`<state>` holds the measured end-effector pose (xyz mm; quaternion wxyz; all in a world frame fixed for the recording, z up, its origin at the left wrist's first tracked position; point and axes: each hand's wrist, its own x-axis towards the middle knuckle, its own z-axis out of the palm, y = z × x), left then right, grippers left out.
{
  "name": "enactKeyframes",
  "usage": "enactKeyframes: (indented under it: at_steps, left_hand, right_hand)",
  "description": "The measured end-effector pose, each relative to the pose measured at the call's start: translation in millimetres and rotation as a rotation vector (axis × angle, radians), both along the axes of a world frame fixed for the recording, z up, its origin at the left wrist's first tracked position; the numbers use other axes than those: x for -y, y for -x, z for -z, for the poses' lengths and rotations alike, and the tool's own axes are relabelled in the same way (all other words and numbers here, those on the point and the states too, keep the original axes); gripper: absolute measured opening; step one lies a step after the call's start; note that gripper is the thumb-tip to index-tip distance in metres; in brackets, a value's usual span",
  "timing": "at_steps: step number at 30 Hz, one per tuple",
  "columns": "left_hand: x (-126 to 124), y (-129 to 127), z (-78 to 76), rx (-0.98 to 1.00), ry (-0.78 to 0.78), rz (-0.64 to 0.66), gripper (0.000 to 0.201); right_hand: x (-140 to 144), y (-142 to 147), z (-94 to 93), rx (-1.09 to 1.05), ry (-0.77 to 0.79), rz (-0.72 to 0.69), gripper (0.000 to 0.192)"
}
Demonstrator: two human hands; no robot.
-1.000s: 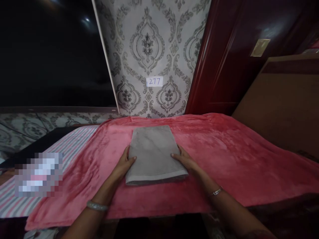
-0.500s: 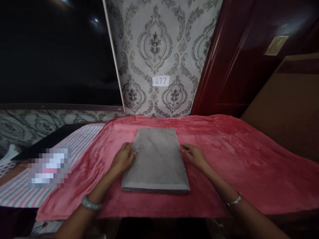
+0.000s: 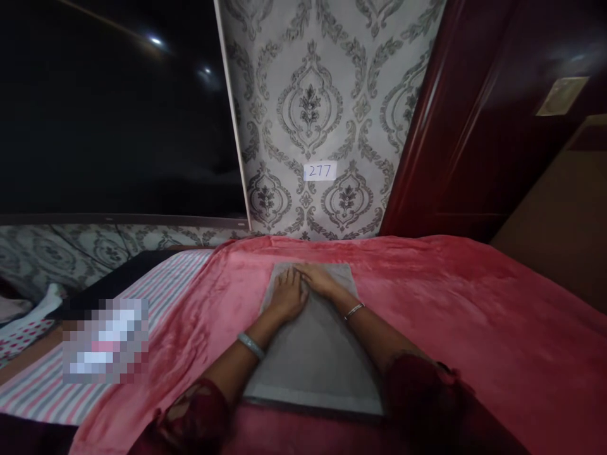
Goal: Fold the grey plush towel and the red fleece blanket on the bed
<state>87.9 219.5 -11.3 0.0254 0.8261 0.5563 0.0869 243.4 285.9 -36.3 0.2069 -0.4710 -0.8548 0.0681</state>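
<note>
The left hand point(image 3: 287, 296) and the right hand point(image 3: 318, 280) lie side by side, almost touching, on the far end of the folded grey rectangular towel point(image 3: 315, 354). Both rest with palm down and the fingers stretched out, grasping nothing; it seems they press the cloth flat, though whether the fingertips curl over the far edge I cannot tell. Each wrist carries a thin metal bangle, and the dark red sleeves cover the near corners of the towel. The towel lies in the middle of a pink plush blanket point(image 3: 450, 316), its long side running from near to far, and the near edge shows a stitched border. The blanket is spread smooth over a raised surface, probably to give a soft working place. To the left, a striped pink and grey sheet point(image 3: 161, 287) comes out from under the blanket. On the far wall with grey ornamental wallpaper point(image 3: 327, 82) sits a small white label with the number 277 point(image 3: 320, 170). Far left is a large black panel point(image 3: 109, 114), too dark to identify, and far right a dark red glossy door point(image 3: 474, 126). A blurred patch hides something at near left.
</note>
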Motion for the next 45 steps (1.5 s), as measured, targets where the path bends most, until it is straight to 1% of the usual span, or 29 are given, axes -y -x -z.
enactKeyframes:
  at_steps: [3, 5, 8, 11, 13, 15, 18, 21, 23, 24, 26, 28, 29, 31, 33, 34, 36, 38, 40, 42, 44, 45]
  left_hand:
    - [1, 0, 16.5, -0.043, -0.014, -0.014, 0.065]
    - [3, 0, 22.4, -0.059, -0.029, -0.035, 0.066]
    - [5, 3, 23.0, -0.033, -0.006, -0.051, 0.071]
    - [12, 14, 21.3, -0.003, 0.058, -0.018, 0.079]
    - [22, 27, 22.6, 0.018, 0.081, -0.006, 0.081]
    - [38, 44, 27.1, 0.043, 0.081, 0.009, 0.080]
    - [69, 75, 38.7, 0.073, 0.089, 0.053, 0.078]
    - [98, 108, 48.2, 0.112, 0.146, 0.101, 0.075]
    - [110, 125, 47.1, 0.141, 0.182, 0.120, 0.073]
    - [112, 131, 43.4, 0.160, 0.186, 0.118, 0.072]
    - [106, 133, 30.3, 0.206, 0.162, 0.111, 0.070]
    - [87, 122, 13.3, 0.258, 0.112, 0.145, 0.067]
    - [73, 112, 5.1, 0.278, 0.091, 0.180, 0.064]
    - [39, 87, -7.6, 0.285, 0.101, 0.246, 0.060]
    - [3, 62, -12.7, 0.231, 0.157, 0.253, 0.059]
    - [-12, 51, -12.0, 0.192, 0.189, 0.245, 0.059]
    - [-37, 37, -5.3, 0.145, 0.218, 0.228, 0.058]
    - [-50, 31, 5.6, 0.129, 0.203, 0.218, 0.057]
    - [-55, 33, 15.9, 0.123, 0.174, 0.219, 0.057]
    - [-55, 36, 22.2, 0.125, 0.157, 0.226, 0.057]
    - [-54, 39, 23.5, 0.129, 0.154, 0.230, 0.057]
    - [-54, 39, 22.5, 0.133, 0.154, 0.229, 0.057]
  right_hand:
    - [2, 3, 19.7, 0.034, 0.036, 0.007, 0.051]
    - [5, 3, 25.0, 0.048, 0.053, 0.015, 0.051]
    - [6, 2, 23.3, 0.067, 0.077, 0.013, 0.052]
    - [5, 1, 19.8, 0.075, 0.096, 0.013, 0.052]
    - [5, 1, 19.7, 0.075, 0.108, 0.017, 0.053]
    - [4, 2, 20.6, 0.073, 0.121, 0.019, 0.053]
    - [4, 2, 19.5, 0.072, 0.142, 0.019, 0.054]
    - [4, 2, 12.1, 0.074, 0.163, 0.014, 0.053]
    - [8, 3, 5.4, 0.078, 0.181, 0.007, 0.054]
    - [12, 4, 2.4, 0.081, 0.191, 0.002, 0.055]
    - [25, 6, -1.9, 0.090, 0.210, -0.015, 0.057]
    - [43, 10, -3.6, 0.100, 0.210, -0.055, 0.060]
    - [53, 12, -3.9, 0.104, 0.198, -0.083, 0.062]
    - [74, 15, -4.5, 0.108, 0.166, -0.140, 0.065]
    - [92, 17, -5.8, 0.119, 0.150, -0.184, 0.069]
    - [102, 18, -6.5, 0.128, 0.153, -0.199, 0.070]
    - [122, 20, -7.0, 0.134, 0.164, -0.239, 0.071]
    - [149, 23, -6.0, 0.110, 0.186, -0.306, 0.074]
    - [181, 27, -4.5, 0.062, 0.229, -0.401, 0.076]
    - [213, 29, -5.1, -0.001, 0.275, -0.493, 0.077]
    - [236, 26, -10.0, -0.060, 0.326, -0.588, 0.075]
    - [240, 21, -14.3, -0.086, 0.361, -0.632, 0.073]
